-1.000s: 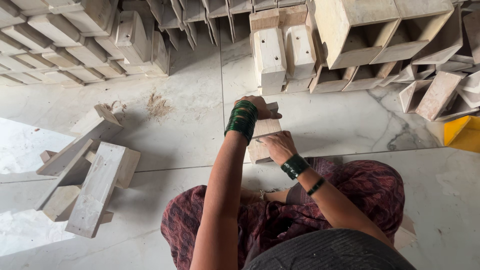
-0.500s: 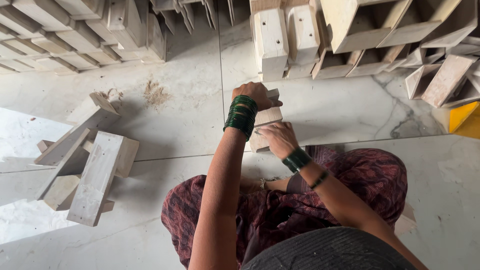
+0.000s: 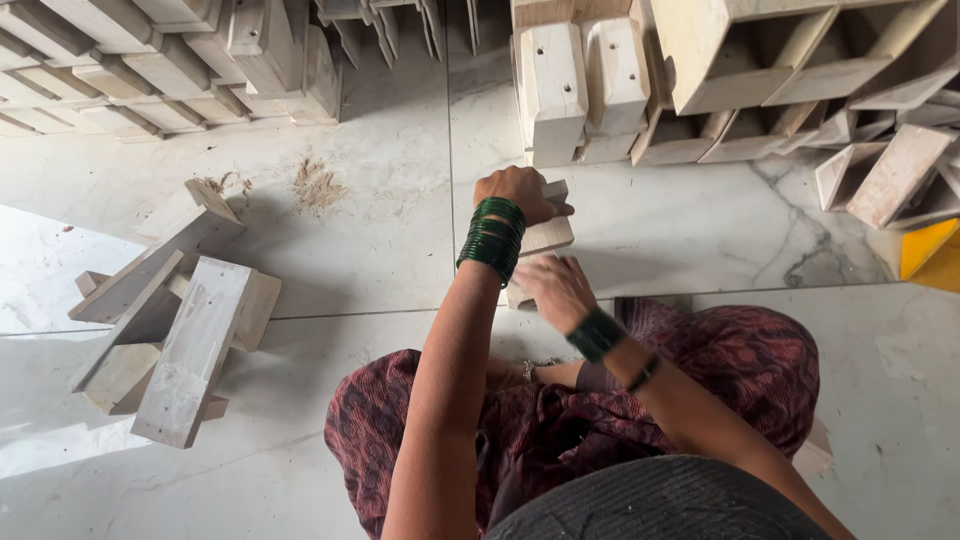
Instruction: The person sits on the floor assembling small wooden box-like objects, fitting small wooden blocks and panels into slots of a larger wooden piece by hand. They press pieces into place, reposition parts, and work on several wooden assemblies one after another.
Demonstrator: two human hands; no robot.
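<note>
I sit on a pale marble floor (image 3: 380, 240) with my legs folded under a dark red patterned cloth. My left hand (image 3: 520, 190), green bangles at the wrist, grips the top of a small pale wooden piece (image 3: 550, 235) that stands on the floor before me. My right hand (image 3: 552, 288), also with green bangles, holds the lower near side of the same piece. Both hands cover much of it, so its full shape is hidden.
A loose heap of wooden blocks and planks (image 3: 170, 320) lies to my left. Stacked wooden boxes and frames (image 3: 590, 80) line the far side, with more planks (image 3: 150, 60) at the far left. A little sawdust (image 3: 315, 183) lies on the floor. A yellow object (image 3: 930, 250) is at the right.
Both hands stay on the wooden piece. My left hand has shifted a little on its top and the view has tilted slightly.
</note>
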